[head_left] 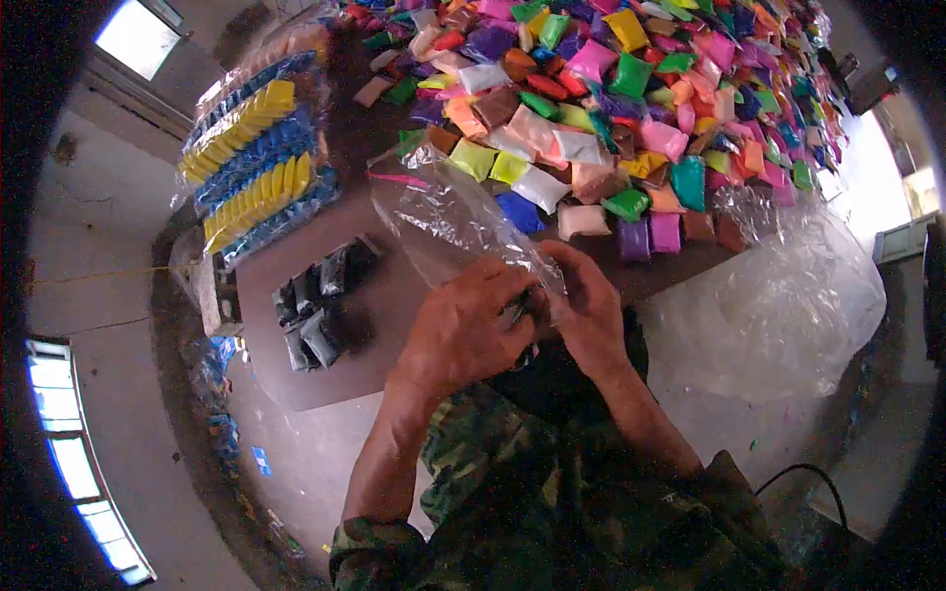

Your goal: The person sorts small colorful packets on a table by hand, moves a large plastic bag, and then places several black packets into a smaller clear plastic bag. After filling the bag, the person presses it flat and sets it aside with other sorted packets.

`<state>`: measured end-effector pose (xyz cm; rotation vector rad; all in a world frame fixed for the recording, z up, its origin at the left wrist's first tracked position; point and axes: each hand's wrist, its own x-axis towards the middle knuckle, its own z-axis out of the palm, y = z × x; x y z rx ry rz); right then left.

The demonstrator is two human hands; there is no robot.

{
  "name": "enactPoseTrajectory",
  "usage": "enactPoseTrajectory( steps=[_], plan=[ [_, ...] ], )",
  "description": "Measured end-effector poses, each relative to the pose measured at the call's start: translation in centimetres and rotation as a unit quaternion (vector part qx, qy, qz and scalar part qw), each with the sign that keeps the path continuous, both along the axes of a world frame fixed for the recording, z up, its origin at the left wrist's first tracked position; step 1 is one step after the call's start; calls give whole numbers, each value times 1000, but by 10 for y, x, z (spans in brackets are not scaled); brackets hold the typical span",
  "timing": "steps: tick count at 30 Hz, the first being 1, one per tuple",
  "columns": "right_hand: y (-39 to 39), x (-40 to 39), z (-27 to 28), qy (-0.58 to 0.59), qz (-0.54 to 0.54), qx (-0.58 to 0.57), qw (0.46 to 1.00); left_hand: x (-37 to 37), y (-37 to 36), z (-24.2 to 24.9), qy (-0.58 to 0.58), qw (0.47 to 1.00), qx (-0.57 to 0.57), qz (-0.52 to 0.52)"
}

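Note:
A clear plastic bag point(448, 212) with a pink strip near its far end stretches over the table's near part. Its near end is in my hands. My left hand point(478, 320) is closed, with a small dark packet partly showing between its fingers. My right hand point(586, 305) pinches the edge of the bag, touching close beside my left hand. To the left, several black and grey packets point(320, 295) lie in a small group on the brown table point(365, 340). What lies under my fingers is mostly hidden.
A big heap of small coloured packets point(591, 108) covers the table's far side. Yellow and blue pieces in clear wrapping point(256, 148) are stacked at the left. A large clear plastic bag point(778, 305) hangs at the right edge. Scraps lie on the floor.

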<state>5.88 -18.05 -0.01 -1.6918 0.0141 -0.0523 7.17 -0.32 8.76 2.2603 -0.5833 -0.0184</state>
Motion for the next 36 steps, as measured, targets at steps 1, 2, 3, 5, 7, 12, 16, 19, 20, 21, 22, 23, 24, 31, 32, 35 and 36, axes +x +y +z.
enactPoseTrajectory(
  steps=[1, 2, 3, 5, 7, 12, 16, 19, 20, 21, 22, 23, 24, 31, 32, 35, 36],
  plan=[
    [-1, 0, 0, -2, 8, -3, 1000, 2, 0, -4, 10, 1000, -1, -1],
    [-2, 0, -1, -3, 17, -5, 1000, 3, 0, -8, 16, 1000, -7, 1],
    [-2, -1, -3, -4, 23, 25, 999, 4, 0, -12, 22, 1000, -13, 2],
    [-2, -3, -10, -7, 36, 86, 996, 5, 1, -17, 22, 999, -32, 8],
    [-1, -5, -5, 2, 42, 137, 990, 5, 1, -13, 14, 999, -42, 8],
    [-6, -5, -9, 29, 42, 164, 985, 3, 2, -35, 9, 994, -59, 88],
    [4, -2, -15, 25, 18, 217, 976, -1, -2, -28, -1, 985, -65, 162],
    [8, -4, -8, 4, 2, 171, 985, -6, -7, -44, -56, 986, -64, 140],
    [9, -5, -6, -2, -2, 146, 989, -7, -8, -50, -77, 988, -62, 121],
    [10, -5, -5, -14, -10, 129, 991, -9, -9, -48, -67, 990, -50, 116],
    [13, -5, -5, -26, -18, 113, 993, -11, -10, -44, -58, 991, -37, 111],
    [14, -5, -5, -38, -25, 97, 994, -12, -11, -41, -48, 993, -24, 105],
    [14, -5, -8, -37, -33, 95, 994, -12, -11, -40, -43, 993, -17, 107],
    [5, -2, -4, -12, -18, 101, 995, -3, -7, -31, -14, 995, -58, 82],
    [4, 0, -2, -18, -16, 87, 996, -2, -6, -31, -12, 995, -73, 68],
    [8, 3, 3, -77, -32, 49, 995, -2, -7, -27, -6, 997, -48, 61],
    [8, 4, 2, -69, -22, 72, 995, -2, -7, -27, -3, 997, -44, 59]
  ],
)
